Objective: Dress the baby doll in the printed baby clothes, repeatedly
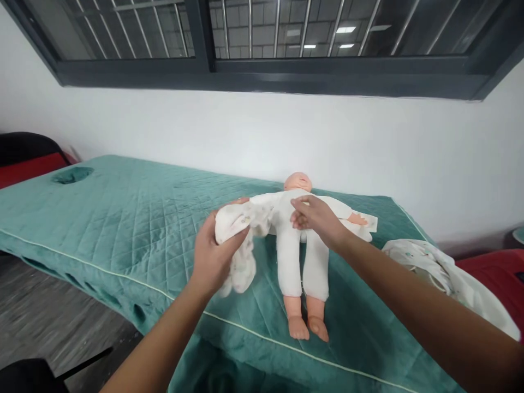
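A baby doll (290, 262) in white clothing lies on its back on the green quilted bed cover, head toward the wall and bare feet toward me. My left hand (216, 245) is closed round a bunched white baby garment (243, 267) with a small print, at the end of the doll's outstretched arm on the left. That doll hand is hidden. Over the doll's chest, my right hand (313, 215) has its fingers curled together; whether they pinch any cloth is hidden. The doll's other hand (357, 219) shows bare at the right, by a sleeve or cloth edge.
The green bed (123, 218) has a face hole (72, 174) at its far left. A crumpled white printed cloth (442, 267) lies at the right edge beside a red item (497, 275). A white wall (184, 134) and barred window (266, 73) stand behind.
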The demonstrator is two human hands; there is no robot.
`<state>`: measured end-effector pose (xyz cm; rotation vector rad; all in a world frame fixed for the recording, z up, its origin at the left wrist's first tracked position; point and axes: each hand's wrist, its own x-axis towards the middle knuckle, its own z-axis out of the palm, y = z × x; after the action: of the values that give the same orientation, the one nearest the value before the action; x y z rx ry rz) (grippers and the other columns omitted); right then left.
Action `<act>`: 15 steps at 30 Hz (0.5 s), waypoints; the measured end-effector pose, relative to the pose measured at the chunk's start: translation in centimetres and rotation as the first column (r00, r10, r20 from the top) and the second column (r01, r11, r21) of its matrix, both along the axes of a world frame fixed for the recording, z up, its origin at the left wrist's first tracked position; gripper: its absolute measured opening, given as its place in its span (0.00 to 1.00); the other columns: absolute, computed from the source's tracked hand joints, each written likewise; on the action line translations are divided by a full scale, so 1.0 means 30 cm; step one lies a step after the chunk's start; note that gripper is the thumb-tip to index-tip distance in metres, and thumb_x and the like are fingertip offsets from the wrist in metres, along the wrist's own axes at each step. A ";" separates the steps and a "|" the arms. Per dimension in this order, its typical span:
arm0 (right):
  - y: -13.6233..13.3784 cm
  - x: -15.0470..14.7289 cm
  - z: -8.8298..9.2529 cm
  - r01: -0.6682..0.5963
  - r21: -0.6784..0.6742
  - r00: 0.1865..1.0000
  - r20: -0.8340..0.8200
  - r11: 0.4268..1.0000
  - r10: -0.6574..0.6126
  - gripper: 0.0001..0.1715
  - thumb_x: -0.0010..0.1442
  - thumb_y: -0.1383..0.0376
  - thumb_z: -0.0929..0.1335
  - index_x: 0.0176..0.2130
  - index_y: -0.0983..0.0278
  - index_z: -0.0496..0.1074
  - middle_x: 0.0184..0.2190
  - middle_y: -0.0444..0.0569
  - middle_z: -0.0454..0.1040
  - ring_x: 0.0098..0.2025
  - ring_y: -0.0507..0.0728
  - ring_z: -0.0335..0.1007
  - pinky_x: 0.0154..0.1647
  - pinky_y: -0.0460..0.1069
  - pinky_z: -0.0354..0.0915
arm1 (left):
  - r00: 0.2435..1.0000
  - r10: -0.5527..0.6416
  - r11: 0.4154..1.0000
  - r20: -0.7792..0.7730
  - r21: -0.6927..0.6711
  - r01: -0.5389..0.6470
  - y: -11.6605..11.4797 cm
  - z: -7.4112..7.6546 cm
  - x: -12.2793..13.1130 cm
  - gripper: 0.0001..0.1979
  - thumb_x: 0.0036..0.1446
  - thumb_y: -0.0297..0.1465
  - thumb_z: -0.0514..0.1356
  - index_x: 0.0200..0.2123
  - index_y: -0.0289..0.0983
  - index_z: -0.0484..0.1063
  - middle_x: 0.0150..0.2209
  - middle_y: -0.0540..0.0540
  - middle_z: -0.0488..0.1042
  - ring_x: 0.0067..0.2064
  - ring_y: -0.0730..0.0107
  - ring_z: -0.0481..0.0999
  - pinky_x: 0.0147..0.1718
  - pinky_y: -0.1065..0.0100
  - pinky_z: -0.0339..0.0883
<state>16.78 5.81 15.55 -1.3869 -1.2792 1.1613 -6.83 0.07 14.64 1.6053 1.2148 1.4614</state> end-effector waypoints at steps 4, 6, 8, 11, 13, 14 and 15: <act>0.035 0.142 -0.097 0.131 0.190 0.977 0.142 0.973 -0.160 0.18 0.60 0.53 0.69 0.43 0.61 0.64 0.37 0.51 0.77 0.36 0.56 0.75 0.40 0.52 0.71 | 0.986 0.142 0.967 -0.081 -0.203 -0.156 0.069 -0.025 0.024 0.21 0.55 0.48 0.63 0.44 0.39 0.67 0.43 0.44 0.77 0.46 0.54 0.78 0.43 0.57 0.73; 0.087 0.206 -0.140 0.207 0.325 0.933 0.217 0.923 -0.286 0.22 0.58 0.53 0.70 0.47 0.60 0.63 0.47 0.54 0.74 0.48 0.58 0.73 0.51 0.55 0.69 | 0.990 0.067 0.928 -0.124 -0.356 -0.107 0.131 -0.093 0.064 0.25 0.55 0.47 0.63 0.48 0.38 0.64 0.44 0.41 0.76 0.45 0.54 0.78 0.44 0.55 0.72; 0.154 0.261 -0.183 0.234 0.404 0.869 0.321 0.884 -0.377 0.30 0.57 0.52 0.70 0.53 0.61 0.61 0.56 0.58 0.68 0.58 0.62 0.67 0.59 0.57 0.64 | 0.972 -0.053 0.904 -0.227 -0.424 -0.050 0.181 -0.166 0.113 0.28 0.53 0.42 0.65 0.52 0.35 0.62 0.48 0.36 0.75 0.49 0.50 0.77 0.49 0.53 0.70; 0.258 0.328 -0.233 0.247 0.377 0.790 0.456 0.893 -0.411 0.43 0.57 0.49 0.70 0.62 0.66 0.55 0.64 0.66 0.59 0.65 0.66 0.58 0.66 0.59 0.56 | 0.919 -0.135 0.966 -0.370 -0.256 0.039 0.211 -0.223 0.180 0.23 0.56 0.39 0.62 0.52 0.35 0.66 0.56 0.33 0.71 0.61 0.48 0.69 0.59 0.52 0.61; 0.322 0.364 -0.245 0.245 0.242 0.784 0.521 0.939 -0.339 0.51 0.58 0.47 0.69 0.66 0.70 0.48 0.64 0.69 0.59 0.65 0.68 0.59 0.66 0.59 0.56 | 0.902 -0.176 0.972 -0.394 -0.213 0.097 0.216 -0.221 0.216 0.22 0.59 0.42 0.58 0.52 0.35 0.68 0.56 0.33 0.72 0.61 0.47 0.69 0.59 0.52 0.61; 0.351 0.380 -0.245 0.236 0.149 0.796 0.537 0.960 -0.279 0.55 0.58 0.45 0.69 0.68 0.70 0.44 0.63 0.70 0.62 0.63 0.69 0.62 0.65 0.59 0.57 | 0.898 -0.206 0.965 -0.390 -0.234 0.120 0.221 -0.214 0.232 0.23 0.59 0.44 0.58 0.51 0.35 0.69 0.54 0.32 0.73 0.59 0.46 0.71 0.57 0.52 0.63; 0.378 0.393 -0.241 0.221 0.059 0.811 0.543 0.973 -0.217 0.58 0.58 0.43 0.68 0.69 0.71 0.41 0.61 0.70 0.65 0.62 0.69 0.65 0.64 0.59 0.58 | 0.892 -0.241 0.952 -0.382 -0.273 0.140 0.229 -0.207 0.247 0.25 0.58 0.47 0.58 0.51 0.35 0.70 0.51 0.32 0.75 0.56 0.44 0.73 0.54 0.51 0.65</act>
<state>28.57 17.15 8.34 -1.9031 -1.4455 0.6207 0.57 6.95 8.41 1.8572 1.3531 0.8363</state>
